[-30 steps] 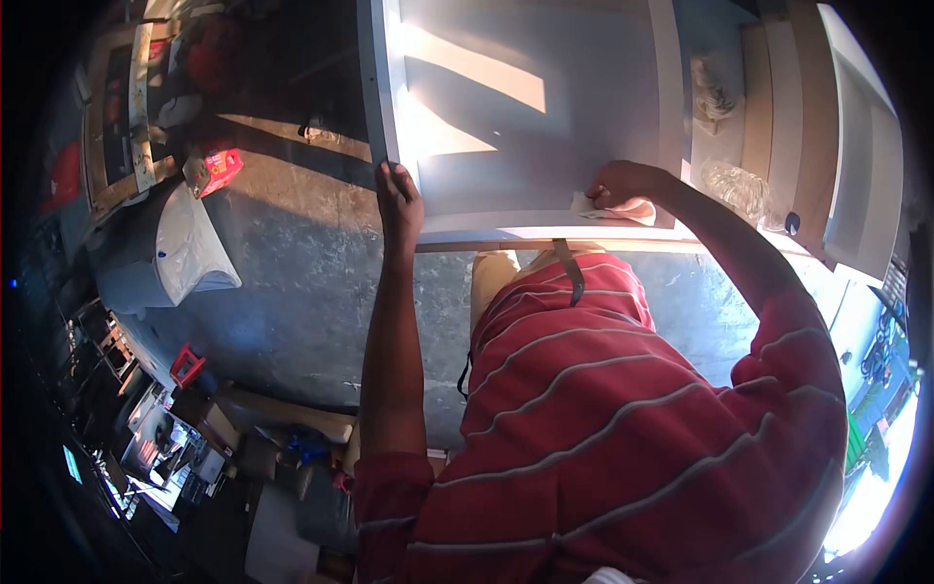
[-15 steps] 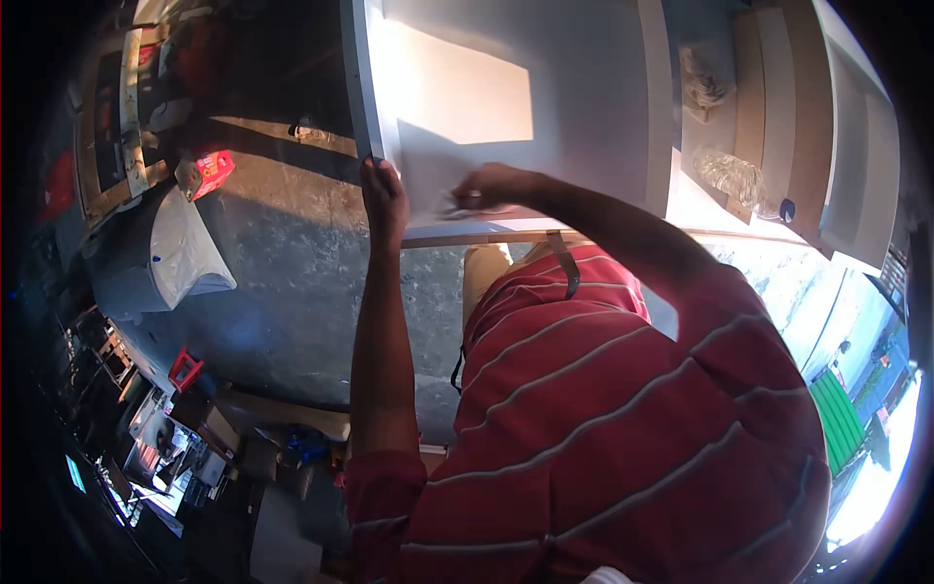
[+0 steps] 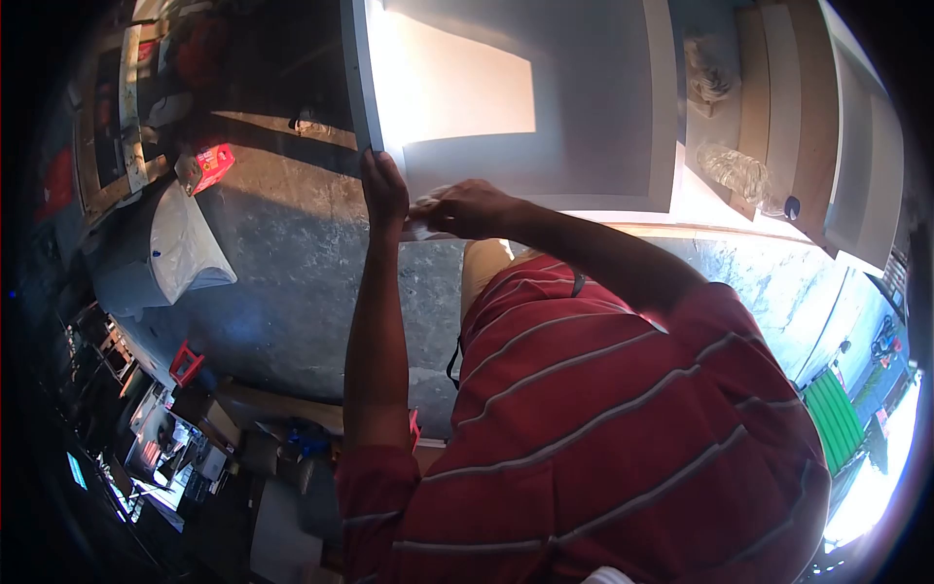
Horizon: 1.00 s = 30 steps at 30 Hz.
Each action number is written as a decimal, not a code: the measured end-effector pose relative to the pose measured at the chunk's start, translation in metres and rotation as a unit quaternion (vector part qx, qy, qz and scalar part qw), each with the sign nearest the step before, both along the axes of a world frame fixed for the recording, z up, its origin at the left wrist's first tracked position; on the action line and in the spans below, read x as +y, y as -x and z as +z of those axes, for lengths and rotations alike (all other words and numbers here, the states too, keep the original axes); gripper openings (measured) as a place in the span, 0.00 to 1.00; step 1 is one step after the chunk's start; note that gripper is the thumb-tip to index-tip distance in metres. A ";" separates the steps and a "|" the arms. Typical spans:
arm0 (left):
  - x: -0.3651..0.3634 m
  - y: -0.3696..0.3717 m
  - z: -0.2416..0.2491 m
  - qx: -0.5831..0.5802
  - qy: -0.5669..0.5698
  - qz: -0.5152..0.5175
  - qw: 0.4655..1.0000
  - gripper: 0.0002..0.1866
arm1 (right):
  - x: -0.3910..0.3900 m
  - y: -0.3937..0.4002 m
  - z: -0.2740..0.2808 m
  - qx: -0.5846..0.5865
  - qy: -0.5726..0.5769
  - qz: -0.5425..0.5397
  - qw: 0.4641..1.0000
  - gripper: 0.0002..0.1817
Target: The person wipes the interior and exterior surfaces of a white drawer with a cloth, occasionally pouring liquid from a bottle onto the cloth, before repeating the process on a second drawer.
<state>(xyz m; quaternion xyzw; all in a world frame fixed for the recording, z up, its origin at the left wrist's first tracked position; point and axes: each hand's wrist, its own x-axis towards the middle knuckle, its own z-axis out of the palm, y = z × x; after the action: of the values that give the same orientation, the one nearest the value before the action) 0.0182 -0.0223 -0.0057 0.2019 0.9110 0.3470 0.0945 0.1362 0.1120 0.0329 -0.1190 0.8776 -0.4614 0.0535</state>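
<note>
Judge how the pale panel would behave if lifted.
The pale panel looks stiff, since its edges run straight. It is probably awkward and fairly heavy, being broad enough to leave the view. Its smooth-looking face may be slippery; the left hand grips at an edge, likely a surer hold.

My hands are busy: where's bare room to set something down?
The white panel beyond your right hand, and floor between the white plastic and your left forearm. Crowded: the panel's near left corner, where your left hand and the cloth are.
</note>
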 end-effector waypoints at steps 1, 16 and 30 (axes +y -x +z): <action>0.000 0.001 0.003 -0.021 -0.010 -0.007 1.000 0.23 | -0.005 0.000 -0.003 -0.001 0.002 -0.001 1.000 0.12; 0.004 -0.002 0.010 -0.065 -0.016 0.003 0.998 0.25 | 0.081 -0.071 0.005 -0.132 -0.028 0.008 0.991 0.09; -0.001 -0.001 0.003 -0.105 -0.024 -0.001 0.994 0.26 | 0.135 -0.091 -0.020 -0.415 0.102 -0.042 0.903 0.20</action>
<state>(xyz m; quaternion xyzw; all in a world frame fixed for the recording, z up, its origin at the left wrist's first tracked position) 0.0192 -0.0232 -0.0024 0.1676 0.8874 0.3878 0.1847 0.2277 0.2469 0.0127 0.1157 0.7282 -0.5579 0.3809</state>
